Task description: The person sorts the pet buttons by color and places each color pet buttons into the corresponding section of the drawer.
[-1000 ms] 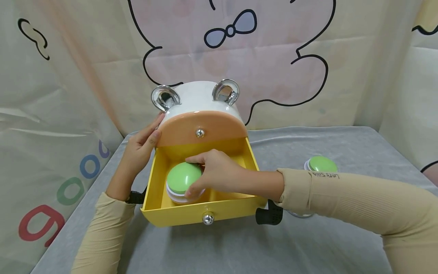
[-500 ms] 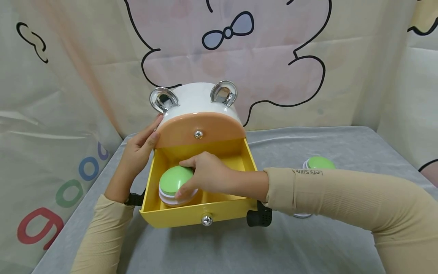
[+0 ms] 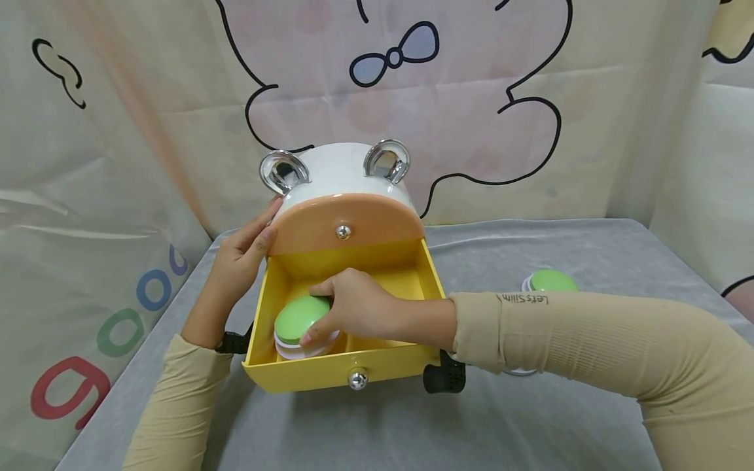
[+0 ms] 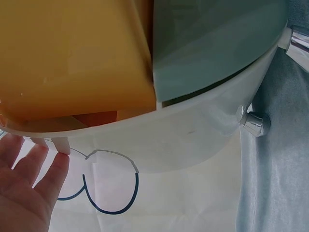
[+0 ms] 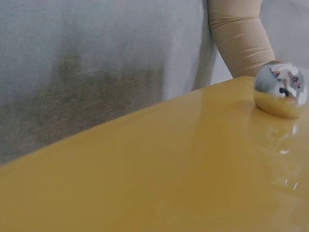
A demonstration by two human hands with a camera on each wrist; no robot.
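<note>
A white cabinet (image 3: 341, 163) with two silver ears has an orange upper front (image 3: 377, 226) with a silver knob. Below it, a yellow drawer (image 3: 406, 364) is pulled out. Inside the drawer's left part my right hand (image 3: 362, 307) grips a round container (image 3: 297, 320) with a green top and a white lower part, thumb in front and fingers behind. My left hand (image 3: 238, 261) rests against the cabinet's left side. In the left wrist view the fingers (image 4: 54, 176) lie fairly straight along the white shell. The right wrist view has only the drawer front and its silver knob (image 5: 280, 89).
Another green-topped container (image 3: 552, 280) stands on the grey cloth (image 3: 612, 252) at the right, partly behind the right sleeve. A white rim of something else (image 3: 521, 372) shows under that sleeve. Printed curtains (image 3: 471, 131) hang behind the table and along its sides.
My right hand has moved a little left and then down in the drawer with the container, which sits lower there now. The left hand has stayed against the cabinet.
</note>
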